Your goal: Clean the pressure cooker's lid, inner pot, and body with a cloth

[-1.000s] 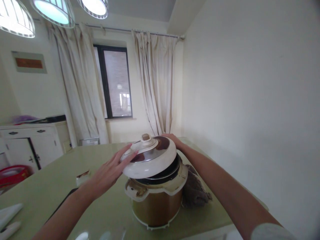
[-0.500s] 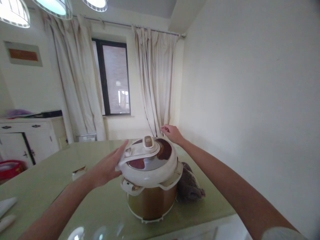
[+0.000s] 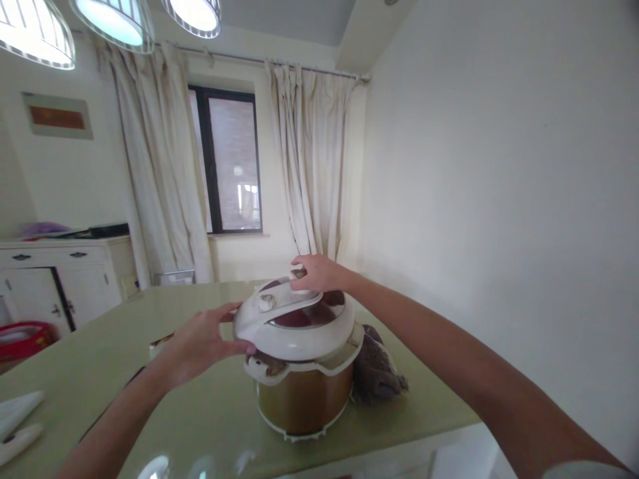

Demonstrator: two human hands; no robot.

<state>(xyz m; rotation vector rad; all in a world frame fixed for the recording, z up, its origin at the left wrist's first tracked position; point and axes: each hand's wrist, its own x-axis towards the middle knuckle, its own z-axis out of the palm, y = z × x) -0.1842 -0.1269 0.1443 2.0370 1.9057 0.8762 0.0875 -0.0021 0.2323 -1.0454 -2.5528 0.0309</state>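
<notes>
An electric pressure cooker (image 3: 305, 399) with a brown body and a white rim stands near the front of the table. Its white lid (image 3: 299, 342), which has a shiny brown top panel, rests on it. My right hand (image 3: 319, 273) is closed round the knob at the top of the lid, mostly covering it. At the lid's left edge, my left hand (image 3: 207, 339) grips the rim with its thumb in front and fingers behind. A dark grey, fuzzy cloth (image 3: 377, 366) lies against the cooker's right side.
The pale green table (image 3: 200, 426) reflects the lamps. At its left lie a white slab-like item (image 3: 20, 412) and a white-handled object (image 3: 20, 442). A small white box (image 3: 160, 344) sits behind my left forearm. A wall (image 3: 499, 199) rises close on the right.
My right hand has come down and left from behind the lid onto its knob. The lid has turned slightly, and my left thumb now lies along its front left edge.
</notes>
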